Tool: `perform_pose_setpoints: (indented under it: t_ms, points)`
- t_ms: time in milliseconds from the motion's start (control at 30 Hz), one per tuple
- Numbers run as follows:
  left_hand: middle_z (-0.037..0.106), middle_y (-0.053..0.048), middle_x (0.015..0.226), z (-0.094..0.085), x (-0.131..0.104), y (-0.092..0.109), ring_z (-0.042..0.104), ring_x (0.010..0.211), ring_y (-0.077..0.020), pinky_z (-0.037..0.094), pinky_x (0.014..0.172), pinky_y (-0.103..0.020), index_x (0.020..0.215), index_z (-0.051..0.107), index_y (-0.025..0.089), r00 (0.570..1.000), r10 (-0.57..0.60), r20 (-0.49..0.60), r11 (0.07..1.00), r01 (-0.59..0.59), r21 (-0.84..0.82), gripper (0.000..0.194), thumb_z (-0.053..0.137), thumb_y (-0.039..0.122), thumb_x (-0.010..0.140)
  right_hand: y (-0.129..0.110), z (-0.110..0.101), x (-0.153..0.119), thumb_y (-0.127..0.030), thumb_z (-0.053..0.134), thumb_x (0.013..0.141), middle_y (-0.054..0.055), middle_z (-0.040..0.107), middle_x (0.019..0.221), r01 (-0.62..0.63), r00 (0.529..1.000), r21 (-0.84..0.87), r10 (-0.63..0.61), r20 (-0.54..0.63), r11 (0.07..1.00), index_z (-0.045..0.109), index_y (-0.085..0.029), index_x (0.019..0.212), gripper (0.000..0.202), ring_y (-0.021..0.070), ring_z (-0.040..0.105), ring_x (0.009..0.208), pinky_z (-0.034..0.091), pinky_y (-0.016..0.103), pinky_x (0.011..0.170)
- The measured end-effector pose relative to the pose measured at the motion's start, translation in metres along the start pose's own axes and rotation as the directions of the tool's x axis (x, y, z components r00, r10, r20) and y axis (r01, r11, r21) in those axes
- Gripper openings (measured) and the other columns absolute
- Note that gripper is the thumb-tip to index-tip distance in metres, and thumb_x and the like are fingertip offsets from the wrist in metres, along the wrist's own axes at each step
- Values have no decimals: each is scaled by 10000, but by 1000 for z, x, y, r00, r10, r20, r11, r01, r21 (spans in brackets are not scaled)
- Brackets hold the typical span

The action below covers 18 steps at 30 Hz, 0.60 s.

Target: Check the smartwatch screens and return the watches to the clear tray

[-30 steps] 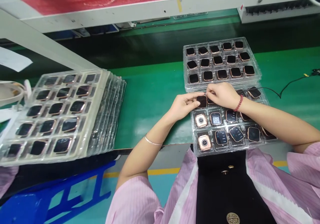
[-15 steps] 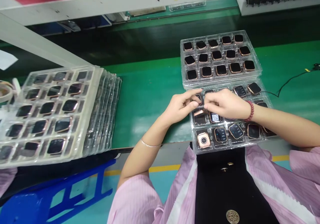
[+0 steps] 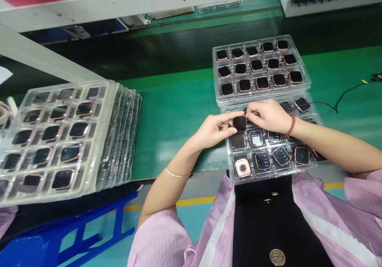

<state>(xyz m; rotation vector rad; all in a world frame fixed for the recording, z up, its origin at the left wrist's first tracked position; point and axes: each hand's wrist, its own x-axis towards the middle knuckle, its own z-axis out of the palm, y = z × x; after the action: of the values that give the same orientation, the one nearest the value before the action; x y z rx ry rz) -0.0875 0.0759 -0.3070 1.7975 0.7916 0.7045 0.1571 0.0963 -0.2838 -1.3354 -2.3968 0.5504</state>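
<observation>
My left hand (image 3: 215, 130) pinches a smartwatch (image 3: 239, 124) by its left edge, between thumb and fingers. It has a dark screen and a gold-coloured case, with no strap. My right hand (image 3: 264, 114) is closed, its fingertips at the watch's upper right edge; what exactly they grip there is partly hidden. Below both hands lies a clear plastic tray (image 3: 229, 180) of smartwatches. Just under the held one is a bare pocket (image 3: 238, 141). One watch (image 3: 256, 138) shows a QR code, and another watch (image 3: 243, 167) lies back side up.
Behind is another clear tray (image 3: 262, 96) filled with dark-screened watches. A tall stack of filled trays (image 3: 103, 147) stands at the left on the green table (image 3: 170, 112). A thin black cable (image 3: 337, 106) runs in from the right. A blue stool (image 3: 26, 247) is below.
The smartwatch in my left hand now shows its dark screen flat towards me above the tray. My right hand has shifted slightly up, its fingers now at the watch's edge.
</observation>
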Motion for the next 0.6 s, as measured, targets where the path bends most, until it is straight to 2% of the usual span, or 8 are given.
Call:
perform_pose_setpoints:
  t_ms: [100, 167, 233, 300, 367, 433, 500, 600]
  points:
    - [638, 22, 677, -2, -1, 5, 430, 520, -83, 384, 534, -218, 1337, 680, 175, 998, 44, 54, 985, -53, 165, 453, 701, 317, 907, -4, -15, -2, -252, 541, 950, 28, 657, 675, -9, 994, -54, 4, -106, 998, 659, -159, 829, 192, 146, 554, 616, 335, 278, 627]
    - [704, -17, 808, -3, -1, 10, 537, 606, -103, 450, 612, -231, 1225, 734, 190, 991, 78, 112, 953, -108, 285, 344, 695, 287, 897, -16, -22, -14, -269, 524, 969, 35, 670, 681, 52, 993, -71, -59, -98, 996, 660, -158, 841, 217, 142, 554, 603, 337, 276, 616]
    - [738, -61, 975, -3, -1, 13, 645, 786, -147, 507, 726, -259, 1089, 768, 193, 982, 98, 160, 925, -149, 350, 225, 675, 280, 903, -35, -21, -34, -304, 528, 978, 28, 668, 652, 182, 983, -116, -177, 53, 976, 657, -172, 827, 239, 138, 526, 560, 287, 277, 569]
    - [738, -76, 1038, -3, -1, 15, 673, 878, -167, 519, 760, -265, 980, 776, 189, 980, 96, 174, 917, -155, 368, 171, 650, 287, 918, -55, -12, -55, -290, 552, 964, 27, 666, 630, 333, 916, -128, -288, 280, 934, 651, -177, 812, 214, 139, 513, 528, 208, 284, 533]
    - [740, -77, 1032, -3, -1, 15, 668, 840, -155, 509, 713, -246, 929, 778, 186, 985, 92, 149, 921, -141, 363, 184, 642, 310, 929, -69, -3, -69, -254, 561, 956, 32, 663, 615, 410, 833, -102, -327, 447, 906, 647, -171, 819, 181, 137, 499, 497, 156, 290, 517]
    - [751, -82, 1012, -4, -2, 13, 649, 767, -142, 484, 647, -231, 973, 780, 179, 990, 103, 96, 935, -129, 331, 238, 650, 375, 936, -72, 1, -70, -238, 550, 961, 25, 647, 597, 402, 797, -27, -335, 502, 915, 636, -170, 808, 188, 128, 479, 477, 154, 284, 512]
    - [767, -90, 979, -5, -2, 12, 628, 697, -134, 465, 605, -228, 1123, 760, 170, 993, 108, 55, 962, -118, 245, 376, 619, 479, 961, -68, -3, -62, -231, 525, 974, 0, 622, 584, 338, 819, 120, -355, 451, 933, 618, -177, 793, 211, 114, 478, 481, 203, 263, 516]
    - [788, -92, 930, -6, -3, 12, 598, 604, -125, 471, 600, -242, 1358, 653, 171, 989, 111, 94, 992, -117, 57, 610, 468, 631, 1003, -57, -15, -47, -229, 487, 987, -32, 579, 567, 242, 910, 282, -318, 267, 928, 589, -183, 787, 229, 98, 485, 495, 284, 232, 544]
